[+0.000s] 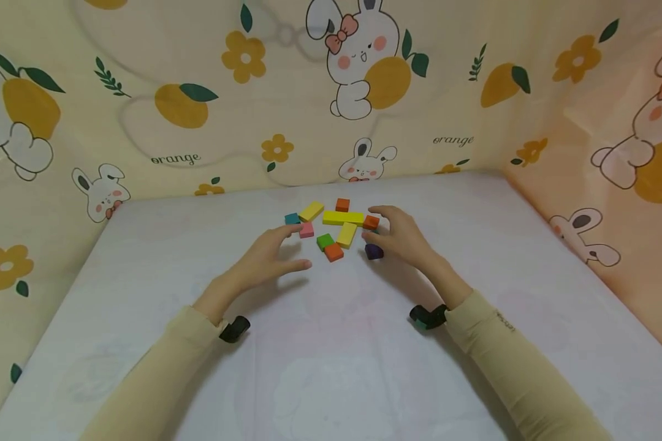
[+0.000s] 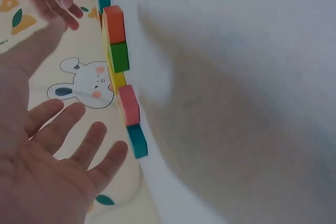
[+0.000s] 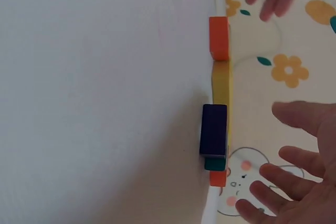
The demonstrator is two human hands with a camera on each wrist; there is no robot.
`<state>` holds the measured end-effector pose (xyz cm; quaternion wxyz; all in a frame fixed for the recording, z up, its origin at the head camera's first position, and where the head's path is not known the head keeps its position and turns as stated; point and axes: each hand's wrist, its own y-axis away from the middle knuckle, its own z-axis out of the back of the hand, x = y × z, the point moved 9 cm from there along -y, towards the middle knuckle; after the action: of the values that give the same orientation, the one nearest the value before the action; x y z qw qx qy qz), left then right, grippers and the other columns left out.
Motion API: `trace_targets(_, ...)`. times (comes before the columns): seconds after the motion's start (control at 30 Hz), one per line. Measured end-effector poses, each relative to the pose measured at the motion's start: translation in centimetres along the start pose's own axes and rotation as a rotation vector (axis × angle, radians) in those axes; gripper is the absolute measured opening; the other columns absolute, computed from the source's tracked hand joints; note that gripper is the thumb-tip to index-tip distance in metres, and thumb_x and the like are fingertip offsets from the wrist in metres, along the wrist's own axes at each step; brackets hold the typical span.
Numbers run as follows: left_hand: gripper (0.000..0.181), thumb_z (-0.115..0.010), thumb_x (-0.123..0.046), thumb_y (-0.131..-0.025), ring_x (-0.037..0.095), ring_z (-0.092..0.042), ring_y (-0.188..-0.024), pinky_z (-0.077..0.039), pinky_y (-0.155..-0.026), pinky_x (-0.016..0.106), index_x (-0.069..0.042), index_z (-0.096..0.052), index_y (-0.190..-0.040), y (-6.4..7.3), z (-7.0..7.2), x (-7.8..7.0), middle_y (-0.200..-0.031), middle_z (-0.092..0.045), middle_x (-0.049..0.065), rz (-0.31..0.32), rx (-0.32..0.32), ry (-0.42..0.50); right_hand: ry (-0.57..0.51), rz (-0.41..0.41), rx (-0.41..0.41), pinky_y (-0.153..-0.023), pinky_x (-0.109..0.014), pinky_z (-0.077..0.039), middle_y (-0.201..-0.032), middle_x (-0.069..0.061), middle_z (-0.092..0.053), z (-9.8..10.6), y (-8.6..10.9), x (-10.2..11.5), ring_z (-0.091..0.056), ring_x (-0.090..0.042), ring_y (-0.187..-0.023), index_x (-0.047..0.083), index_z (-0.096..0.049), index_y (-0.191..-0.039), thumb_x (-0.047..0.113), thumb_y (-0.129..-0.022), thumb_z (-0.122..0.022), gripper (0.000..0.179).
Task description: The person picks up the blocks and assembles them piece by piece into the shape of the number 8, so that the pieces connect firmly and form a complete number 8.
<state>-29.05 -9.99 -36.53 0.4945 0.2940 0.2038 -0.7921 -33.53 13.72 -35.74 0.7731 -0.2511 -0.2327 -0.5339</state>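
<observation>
A loose group of small coloured blocks lies on the white table, between my two hands. My left hand (image 1: 262,257) is at the group's left with fingers spread and nothing held. Its fingertips are close by the pink block (image 1: 306,229) and the teal block (image 1: 292,219). On the other side my right hand (image 1: 401,237), also holding nothing, curves loosely around the dark purple block (image 1: 373,252) and the right-hand orange block (image 1: 371,222). Between them lie a long yellow block (image 1: 336,218), a shorter yellow block (image 1: 346,235), a green block (image 1: 325,242) and an orange block (image 1: 333,252).
Another yellow block (image 1: 311,211) and an orange-red block (image 1: 342,204) lie at the back of the group. The white tabletop (image 1: 331,367) stretches toward me. Behind it hangs a backdrop (image 1: 309,73) printed with rabbits and oranges, which continues along both sides.
</observation>
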Motion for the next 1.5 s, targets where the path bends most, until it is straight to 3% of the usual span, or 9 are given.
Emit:
trace_targets(0.2, 0.069, -0.079, -0.027, -0.086, 0.027, -0.049, -0.124, -0.044, -0.099, 0.045, -0.007, -0.047, -0.143, -1.5, -0.1, -0.7, -0.141, -0.052, 0.008, -0.052, -0.052, 0.081, -0.072, -0.008, -0.035, -0.098, -0.048, -0.045, -0.133, -0.016, -0.057, 0.1, -1.0, -0.3, -0.05, -0.033, -0.122, 0.001, -0.058, -0.133, 0.02, -0.089, -0.074, 0.05)
trace_targets(0.4, 0.059, -0.081, -0.019, -0.084, 0.025, -0.055, -0.119, -0.049, -0.094, 0.039, -0.008, -0.054, -0.136, -2.7, -0.5, -0.8, -0.135, -0.057, 0.01, -0.068, -0.061, 0.183, -0.169, -0.096, -0.034, -0.092, -0.043, -0.05, -0.128, -0.013, -0.06, 0.3, -1.9, -1.4, -0.054, -0.032, -0.114, 0.006, -0.064, -0.128, 0.02, -0.088, -0.077, 0.045)
trace_targets(0.7, 0.054, -0.08, -0.014, -0.084, 0.029, -0.055, -0.116, -0.049, -0.094, 0.039, -0.004, -0.058, -0.132, -3.9, -1.2, -0.4, -0.131, -0.059, 0.009, -0.04, -0.059, 0.266, -0.207, -0.132, 0.033, -0.093, -0.045, -0.048, -0.128, -0.012, -0.059, 0.1, -3.8, -2.9, -0.05, -0.033, -0.116, 0.009, -0.065, -0.128, 0.018, -0.087, -0.077, 0.043)
trace_targets(0.9, 0.048, -0.08, -0.014, -0.084, 0.027, -0.059, -0.111, -0.049, -0.092, 0.039, -0.004, -0.062, -0.128, -4.6, -1.1, 0.6, -0.125, -0.063, 0.006, 0.003, -0.091, 0.291, -0.243, -0.156, 0.055, -0.097, -0.048, -0.043, -0.126, -0.007, -0.06, -0.2, -4.9, -4.2, -0.047, -0.027, -0.119, 0.012, -0.067, -0.125, 0.021, -0.087, -0.077, 0.041)
trace_targets(1.1, 0.043, -0.079, -0.013, -0.085, 0.023, -0.062, -0.104, -0.053, -0.085, 0.035, -0.006, -0.064, -0.125, -5.0, -1.4, 1.4, -0.123, -0.065, 0.009, 0.042, -0.067, 0.355, -0.317, -0.201, 0.077, -0.101, -0.048, -0.04, -0.123, -0.003, -0.061, -0.6, -5.5, -5.4, -0.048, -0.026, -0.119, 0.011, -0.067, -0.125, 0.019, -0.087, -0.076, 0.04)
trace_targets(1.3, 0.042, -0.08, -0.013, -0.085, 0.02, -0.061, -0.1, -0.052, -0.087, 0.031, -0.006, -0.065, -0.123, -5.5, -2.1, 1.7, -0.12, -0.066, 0.006, 0.054, -0.056, 0.334, -0.405, -0.217, 0.116, -0.102, -0.045, -0.04, -0.124, -0.005, -0.063, -1.3, -5.7, -5.8, -0.049, -0.026, -0.117, 0.009, -0.066, -0.125, 0.015, -0.088, -0.076, 0.039)
trace_targets(1.5, 0.042, -0.08, -0.01, -0.084, 0.019, -0.062, -0.097, -0.051, -0.087, 0.03, -0.005, -0.066, -0.123, -5.7, -2.3, 2.1, -0.117, -0.067, 0.005, 0.07, -0.067, 0.329, -0.414, -0.226, 0.128, -0.101, -0.042, -0.041, -0.124, -0.005, -0.063, -2.0, -6.1, -6.0, -0.05, -0.026, -0.115, 0.008, -0.066, -0.125, 0.013, -0.088, -0.076, 0.039)
